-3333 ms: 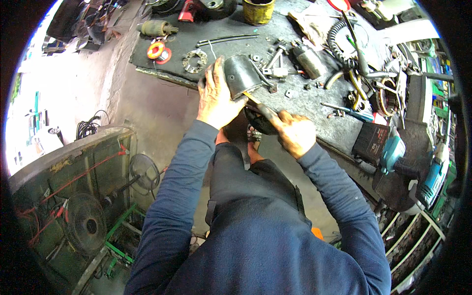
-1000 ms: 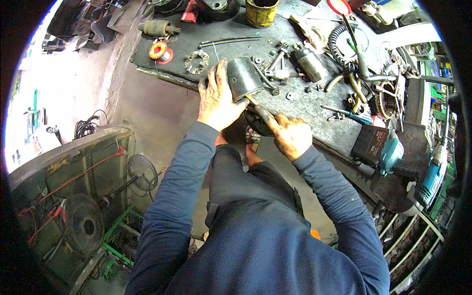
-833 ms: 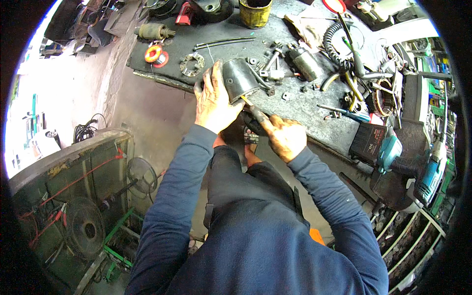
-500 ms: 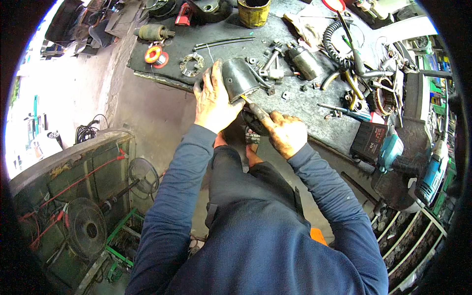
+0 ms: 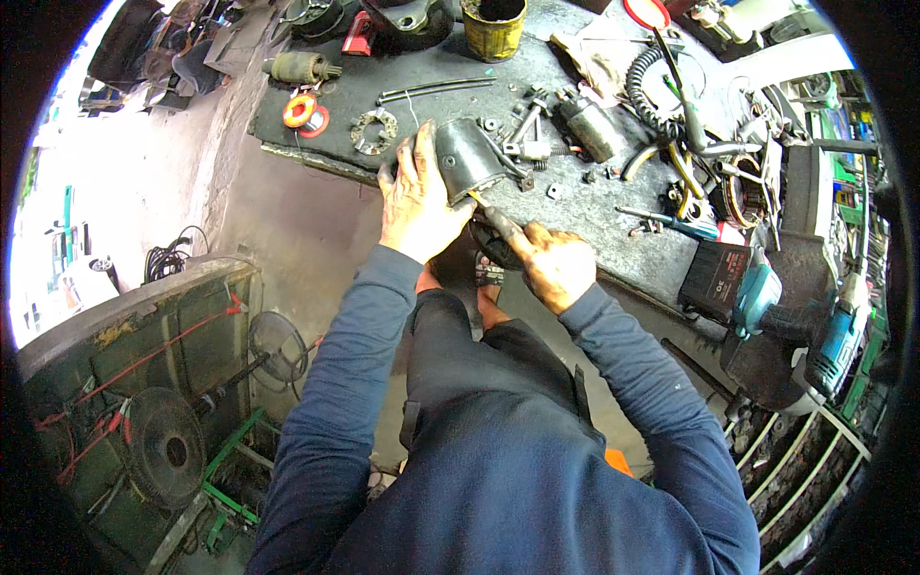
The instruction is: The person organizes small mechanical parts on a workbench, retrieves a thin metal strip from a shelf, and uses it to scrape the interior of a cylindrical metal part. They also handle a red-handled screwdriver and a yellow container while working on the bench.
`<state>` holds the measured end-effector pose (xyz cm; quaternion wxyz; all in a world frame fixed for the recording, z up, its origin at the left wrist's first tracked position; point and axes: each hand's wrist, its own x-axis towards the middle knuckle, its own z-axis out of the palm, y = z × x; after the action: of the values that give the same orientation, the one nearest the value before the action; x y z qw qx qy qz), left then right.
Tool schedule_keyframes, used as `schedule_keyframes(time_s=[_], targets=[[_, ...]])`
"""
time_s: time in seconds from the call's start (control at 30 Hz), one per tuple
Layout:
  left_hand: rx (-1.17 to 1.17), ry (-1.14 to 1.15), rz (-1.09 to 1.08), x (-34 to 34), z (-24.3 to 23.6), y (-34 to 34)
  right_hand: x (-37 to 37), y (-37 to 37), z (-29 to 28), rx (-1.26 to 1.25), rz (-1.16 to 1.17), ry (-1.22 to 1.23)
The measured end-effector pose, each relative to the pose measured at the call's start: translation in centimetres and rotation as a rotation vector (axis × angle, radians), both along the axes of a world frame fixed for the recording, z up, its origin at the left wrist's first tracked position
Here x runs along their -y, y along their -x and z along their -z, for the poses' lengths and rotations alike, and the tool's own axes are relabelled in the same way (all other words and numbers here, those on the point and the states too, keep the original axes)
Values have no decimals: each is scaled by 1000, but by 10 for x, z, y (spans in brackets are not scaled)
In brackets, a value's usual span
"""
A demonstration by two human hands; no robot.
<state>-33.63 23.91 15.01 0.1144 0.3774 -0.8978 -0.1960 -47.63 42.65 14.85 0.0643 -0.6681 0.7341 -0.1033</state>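
Note:
My left hand (image 5: 418, 199) grips the side of a black metal cylinder (image 5: 467, 158), which looks like a motor housing, at the near edge of the workbench. The cylinder is tilted, its lower rim facing me. In my right hand (image 5: 558, 266) is a slim hand tool (image 5: 502, 222) with a dark, worn handle and a yellowish end; its exact kind I cannot make out. The tool's end meets the lower rim of the cylinder, close to my left thumb. What it touches inside the rim is hidden.
A metal ring (image 5: 374, 131), a wire spool (image 5: 305, 114) and an armature (image 5: 302, 67) lie on the bench's left. Behind stands a yellow pot (image 5: 494, 34). To the right are a metal cylinder (image 5: 592, 126), a blue-handled screwdriver (image 5: 682, 224), hoses and power tools.
Very little differs. The tool and my right hand have shifted slightly left at the cylinder's rim, while my left hand keeps its hold. The view has moved a touch.

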Motion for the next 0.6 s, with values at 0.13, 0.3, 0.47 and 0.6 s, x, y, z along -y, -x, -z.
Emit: schedule_keyframes(time_s=[0.13, 0.3, 0.47, 0.6], targets=[[-36, 25, 18, 0, 4, -1, -6, -5, -7, -17, 25, -27], [-9, 18, 17, -1, 0, 1, 0, -8, -1, 30, 41, -23], [-2, 3, 15, 0, 2, 1, -13, -15, -5, 104, 90, -106], [-26, 31, 23, 1, 1, 0, 5, -12, 4, 60, 44, -13]])
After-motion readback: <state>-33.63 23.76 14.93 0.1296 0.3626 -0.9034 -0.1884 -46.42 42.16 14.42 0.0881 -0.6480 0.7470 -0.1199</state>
